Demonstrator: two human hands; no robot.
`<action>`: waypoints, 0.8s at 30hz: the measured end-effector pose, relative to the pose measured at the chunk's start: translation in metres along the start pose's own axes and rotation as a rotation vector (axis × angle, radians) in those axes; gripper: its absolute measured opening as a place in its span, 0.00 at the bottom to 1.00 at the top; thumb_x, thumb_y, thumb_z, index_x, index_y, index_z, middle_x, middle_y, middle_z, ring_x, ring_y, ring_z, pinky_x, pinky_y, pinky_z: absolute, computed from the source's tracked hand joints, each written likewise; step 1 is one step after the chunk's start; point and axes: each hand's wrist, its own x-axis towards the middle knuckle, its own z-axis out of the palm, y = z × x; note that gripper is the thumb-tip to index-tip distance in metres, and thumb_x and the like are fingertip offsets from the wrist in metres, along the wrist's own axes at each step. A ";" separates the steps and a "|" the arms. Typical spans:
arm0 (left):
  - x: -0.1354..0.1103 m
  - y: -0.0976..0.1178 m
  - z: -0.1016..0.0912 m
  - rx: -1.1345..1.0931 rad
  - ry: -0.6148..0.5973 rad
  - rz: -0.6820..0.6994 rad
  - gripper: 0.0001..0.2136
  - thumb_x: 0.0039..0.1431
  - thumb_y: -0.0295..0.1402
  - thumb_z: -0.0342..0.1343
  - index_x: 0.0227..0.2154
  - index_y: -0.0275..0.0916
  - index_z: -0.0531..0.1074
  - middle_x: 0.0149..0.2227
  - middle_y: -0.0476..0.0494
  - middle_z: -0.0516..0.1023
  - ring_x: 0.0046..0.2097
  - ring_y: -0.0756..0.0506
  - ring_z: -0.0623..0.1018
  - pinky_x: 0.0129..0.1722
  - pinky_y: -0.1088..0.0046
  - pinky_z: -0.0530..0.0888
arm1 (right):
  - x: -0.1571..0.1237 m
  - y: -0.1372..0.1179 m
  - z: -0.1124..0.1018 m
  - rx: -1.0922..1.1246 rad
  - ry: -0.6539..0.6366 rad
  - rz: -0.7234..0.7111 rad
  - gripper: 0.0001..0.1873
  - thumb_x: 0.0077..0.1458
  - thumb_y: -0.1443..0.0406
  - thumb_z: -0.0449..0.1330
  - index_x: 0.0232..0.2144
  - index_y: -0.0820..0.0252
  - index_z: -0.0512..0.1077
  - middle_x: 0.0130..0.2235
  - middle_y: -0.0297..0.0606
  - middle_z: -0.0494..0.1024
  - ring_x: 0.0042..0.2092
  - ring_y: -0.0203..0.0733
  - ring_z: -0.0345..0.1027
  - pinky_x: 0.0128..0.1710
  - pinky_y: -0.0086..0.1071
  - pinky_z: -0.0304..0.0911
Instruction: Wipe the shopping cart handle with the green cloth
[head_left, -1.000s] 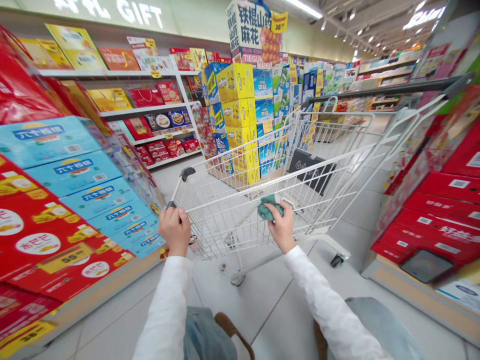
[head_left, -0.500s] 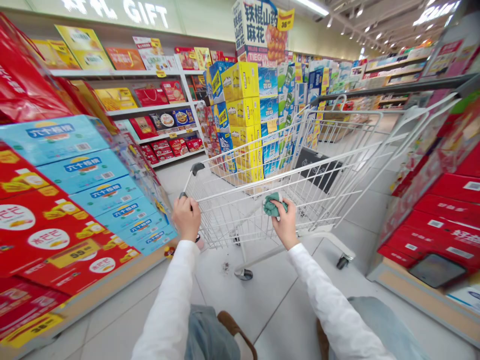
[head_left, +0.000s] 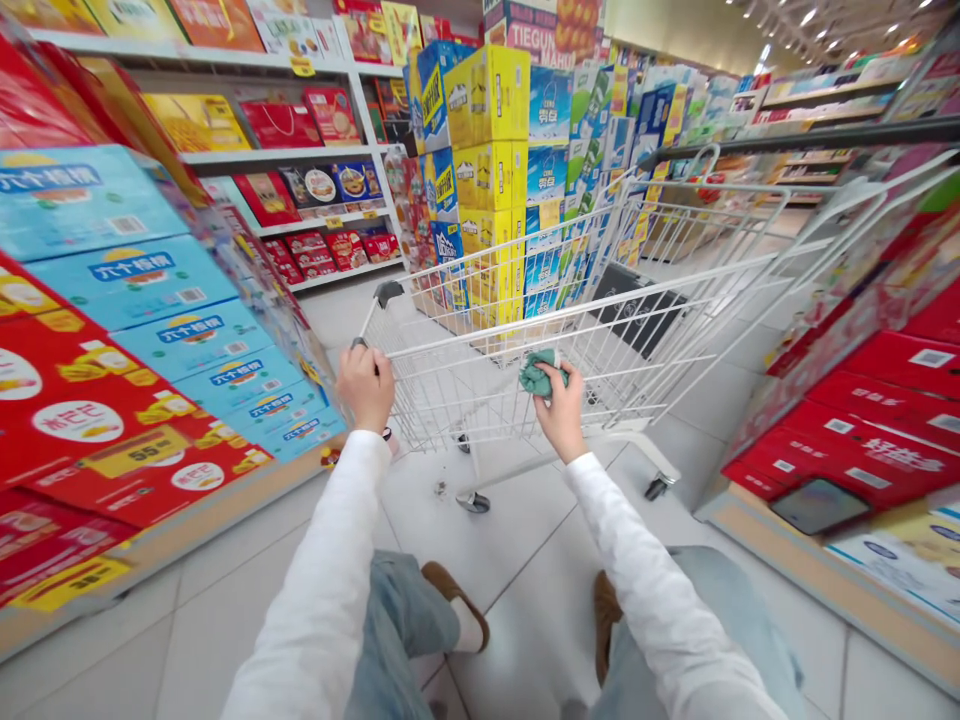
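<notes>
Head view: in a store aisle, the left hand [head_left: 365, 390] grips one white wire shopping cart [head_left: 637, 292], the right hand [head_left: 561, 410] clenches one green cloth [head_left: 536, 373] at its rail, with stacked blue and red cartons [head_left: 142, 290] alongside.

Teal rag [head_left: 537, 373] — mottled, it seems, white shopping cart [head_left: 600, 303]

A supermarket aisle: white metal shelving [head_left: 277, 155] holding gift boxes runs along the left, stacked yellow and blue cartons [head_left: 487, 150] stand ahead, pale floor tiles [head_left: 180, 650] below, rows of ceiling lights [head_left: 806, 16] above.
</notes>
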 end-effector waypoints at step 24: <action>-0.002 0.000 0.003 0.014 0.081 0.040 0.14 0.61 0.32 0.42 0.19 0.39 0.61 0.26 0.45 0.63 0.38 0.44 0.66 0.39 0.68 0.62 | 0.008 -0.023 0.014 0.008 0.374 0.416 0.20 0.45 0.69 0.51 0.44 0.59 0.61 0.45 0.46 0.56 0.51 0.50 0.56 0.51 0.46 0.54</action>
